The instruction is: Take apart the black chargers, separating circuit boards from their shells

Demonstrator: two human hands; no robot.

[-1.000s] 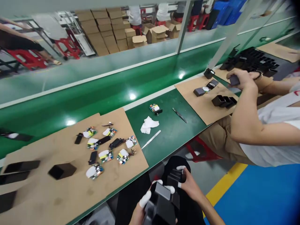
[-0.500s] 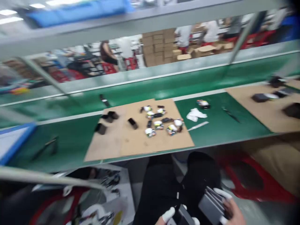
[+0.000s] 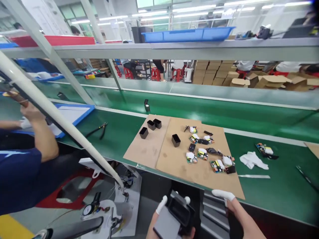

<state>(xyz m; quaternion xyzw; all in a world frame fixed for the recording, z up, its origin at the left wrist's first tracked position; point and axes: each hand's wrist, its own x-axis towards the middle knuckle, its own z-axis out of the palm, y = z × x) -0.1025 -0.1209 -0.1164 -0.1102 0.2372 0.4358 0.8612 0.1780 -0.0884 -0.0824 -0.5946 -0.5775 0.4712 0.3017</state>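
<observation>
Low in front of my lap, my left hand (image 3: 155,220) grips black open-topped plastic cases (image 3: 179,209), one with its hollow facing up. White covers sit on its fingertips. To the right, my right hand (image 3: 240,212), also with white fingertip covers, is closed around a stack of dark grey plastic cases (image 3: 214,214) lying side by side. Its lower fingers are hidden behind the stack. On the cardboard sheet (image 3: 147,152) above stand similar black cases (image 3: 144,132), with another case (image 3: 175,140) nearer the middle. Several circuit boards (image 3: 191,157) with white and yellow parts lie to their right.
The green bench (image 3: 119,132) carries pliers (image 3: 97,130), a white cloth (image 3: 253,160), a flat strip (image 3: 254,176) and a blue-rimmed tray (image 3: 84,109). A slanted pale pole (image 3: 67,122) crosses on the left, beside a co-worker's arm (image 3: 46,136). A machine with a gauge (image 3: 87,209) stands below.
The view has swung left and sharpened, bringing the co-worker and the slanted pole in. Both hands sit higher in view, still holding the cases.
</observation>
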